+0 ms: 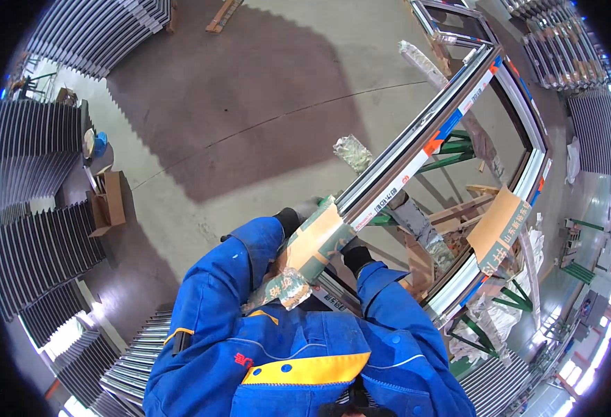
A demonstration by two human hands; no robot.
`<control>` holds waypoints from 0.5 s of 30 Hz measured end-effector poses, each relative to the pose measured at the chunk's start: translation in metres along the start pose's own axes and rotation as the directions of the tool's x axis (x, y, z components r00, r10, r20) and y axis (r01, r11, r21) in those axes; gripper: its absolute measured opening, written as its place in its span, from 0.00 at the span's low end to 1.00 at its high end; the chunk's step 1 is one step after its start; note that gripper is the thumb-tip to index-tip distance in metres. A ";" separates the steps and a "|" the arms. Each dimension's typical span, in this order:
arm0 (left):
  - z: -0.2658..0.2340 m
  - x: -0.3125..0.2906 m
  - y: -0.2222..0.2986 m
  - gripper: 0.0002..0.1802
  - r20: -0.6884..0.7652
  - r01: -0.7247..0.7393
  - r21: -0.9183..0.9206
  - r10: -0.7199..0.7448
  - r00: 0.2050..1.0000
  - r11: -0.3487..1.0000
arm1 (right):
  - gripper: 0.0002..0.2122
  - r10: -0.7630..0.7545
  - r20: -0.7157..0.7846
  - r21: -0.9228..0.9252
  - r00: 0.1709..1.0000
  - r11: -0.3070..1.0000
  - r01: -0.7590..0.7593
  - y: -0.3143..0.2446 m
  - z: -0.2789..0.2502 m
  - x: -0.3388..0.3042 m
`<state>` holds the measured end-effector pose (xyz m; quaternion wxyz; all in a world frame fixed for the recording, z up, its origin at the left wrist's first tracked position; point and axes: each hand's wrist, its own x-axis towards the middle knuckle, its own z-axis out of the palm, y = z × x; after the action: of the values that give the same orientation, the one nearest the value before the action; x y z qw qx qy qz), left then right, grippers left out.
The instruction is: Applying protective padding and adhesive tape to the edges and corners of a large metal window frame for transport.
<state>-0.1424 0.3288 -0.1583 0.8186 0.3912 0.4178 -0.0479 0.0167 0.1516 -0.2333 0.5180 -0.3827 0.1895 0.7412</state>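
Note:
A large window frame with dark and silver profiles slants up and to the right from in front of my body. Printed protective film and bits of orange and blue tape cover its edge. A brown cardboard sheet is folded over the frame's near end, with a crumpled strip of clear tape at its lower edge. From the left side, my gloved left hand clasps the cardboard; its fingertips are hidden. On the opposite side, my gloved right hand grips the cardboard's edge, partly covered by it.
Another cardboard wrap sits on the frame's right side. Green stand legs and wooden pieces show beneath. Plastic-wrapped bars stick out beside the frame. Stacked profiles line the left, near an open cardboard box. A second frame stands at the far right.

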 end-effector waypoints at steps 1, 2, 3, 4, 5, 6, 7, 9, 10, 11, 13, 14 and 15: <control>0.000 0.006 0.004 0.31 0.017 -0.010 0.001 0.010 1.000 1.000 | 0.17 -0.013 0.265 0.089 0.964 0.996 -0.011 -0.011 -0.011 -0.003; -0.015 0.005 -0.006 0.31 -0.084 -0.082 -0.026 0.079 0.993 0.996 | 0.17 0.011 0.270 0.082 0.963 0.996 -0.034 -0.009 0.020 -0.011; -0.031 0.001 -0.018 0.31 -0.192 -0.151 -0.053 0.139 0.972 0.987 | 0.16 0.067 0.300 -0.410 0.952 0.910 0.065 -0.038 0.030 -0.041; -0.036 -0.005 -0.014 0.31 -0.195 -0.147 -0.067 0.132 0.972 0.987 | 0.16 0.113 0.306 -0.786 0.945 0.591 0.184 -0.063 0.053 -0.070; -0.034 -0.020 0.009 0.30 -0.206 -0.140 -0.178 0.103 0.973 0.974 | 0.16 0.146 0.291 -0.954 0.946 0.117 0.275 -0.094 0.075 -0.109; -0.034 -0.036 0.031 0.29 -0.219 -0.137 -0.285 0.075 0.973 0.949 | 0.16 0.176 0.264 -0.868 0.949 -0.387 0.313 -0.096 0.126 -0.128; -0.040 -0.053 0.042 0.29 -0.232 -0.151 -0.296 0.082 0.969 0.943 | 0.14 0.174 0.311 -0.851 0.935 -0.388 0.355 -0.112 0.191 -0.168; -0.040 -0.073 0.066 0.25 -0.126 -0.223 -0.456 0.186 0.974 0.861 | 0.12 0.149 0.350 -0.835 0.925 -0.397 0.380 -0.131 0.266 -0.223; -0.036 -0.084 0.077 0.22 -0.103 -0.261 -0.441 0.241 0.965 0.858 | 0.14 0.050 0.363 -0.916 0.930 -0.164 0.366 -0.133 0.283 -0.236; -0.035 -0.088 0.077 0.22 -0.109 -0.270 -0.443 0.248 0.963 0.855 | 0.17 -0.042 0.357 -0.930 0.933 0.082 0.359 -0.133 0.294 -0.238; -0.031 -0.096 0.077 0.21 -0.106 -0.349 -0.378 0.335 0.936 0.857 | 0.22 -0.340 0.538 -0.842 0.771 -0.170 0.513 -0.110 0.317 -0.216; -0.025 -0.103 0.085 0.22 -0.084 -0.344 -0.336 0.336 0.938 0.877 | 0.32 -0.288 0.660 -0.739 0.694 -0.417 0.530 -0.104 0.328 -0.204; -0.016 -0.104 0.087 0.24 -0.093 -0.364 -0.331 0.354 0.931 0.871 | 0.40 -0.220 0.767 -0.569 0.603 -0.668 0.480 -0.097 0.327 -0.181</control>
<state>-0.1846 0.3735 -0.0370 0.8624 0.3143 0.3517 0.1841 0.0145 0.2982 0.1241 0.2401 -0.5907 -0.7279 0.2521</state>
